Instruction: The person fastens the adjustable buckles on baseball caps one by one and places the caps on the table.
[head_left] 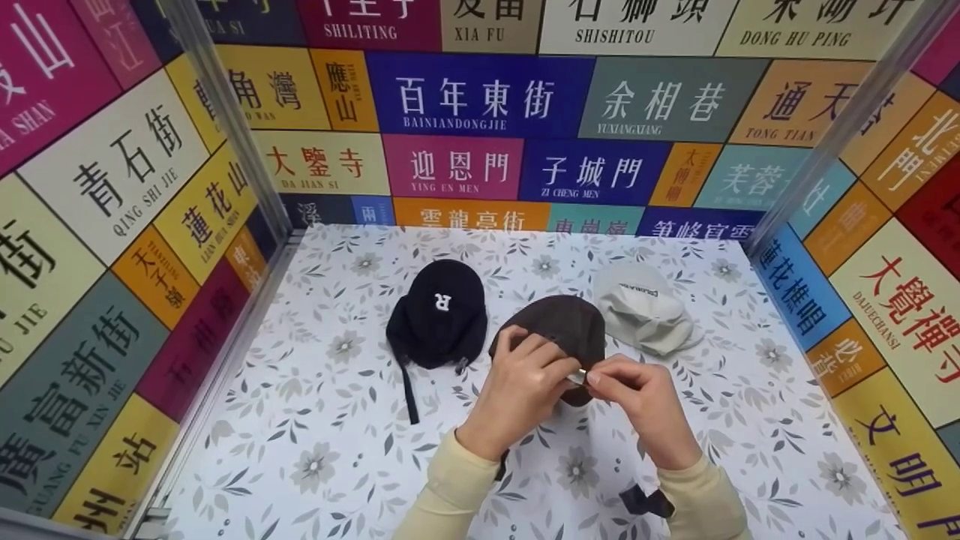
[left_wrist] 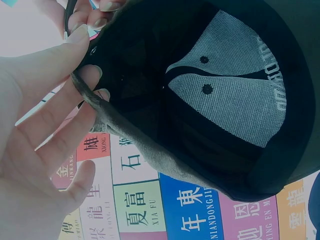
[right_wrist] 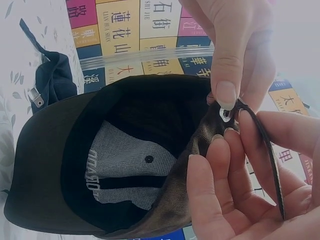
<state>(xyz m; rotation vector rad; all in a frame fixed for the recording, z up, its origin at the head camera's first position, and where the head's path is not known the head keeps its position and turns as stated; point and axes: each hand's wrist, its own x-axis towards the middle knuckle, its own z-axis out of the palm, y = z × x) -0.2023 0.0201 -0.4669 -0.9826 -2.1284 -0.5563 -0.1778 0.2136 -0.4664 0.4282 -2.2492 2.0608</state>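
Note:
A dark brown baseball cap [head_left: 566, 319] is held up between both hands, its netted inside facing the wrist cameras. My left hand [head_left: 521, 386] grips the cap's back edge, the thumb pressing near a small metal buckle [right_wrist: 226, 114] and fingers reaching inside the cap. My right hand [head_left: 649, 401] pinches the thin dark strap [right_wrist: 270, 162] close to the buckle. The strap's length curves down across the right palm. Whether the strap passes through the buckle is hidden by the fingertips.
A navy cap [head_left: 450, 300] with a white letter lies to the left, its strap [head_left: 409, 394] trailing forward. Behind the brown cap on the right lies a pale beige cap [head_left: 649, 315]. Sign-printed panels [head_left: 480, 94] enclose the flower-patterned table [head_left: 315, 465].

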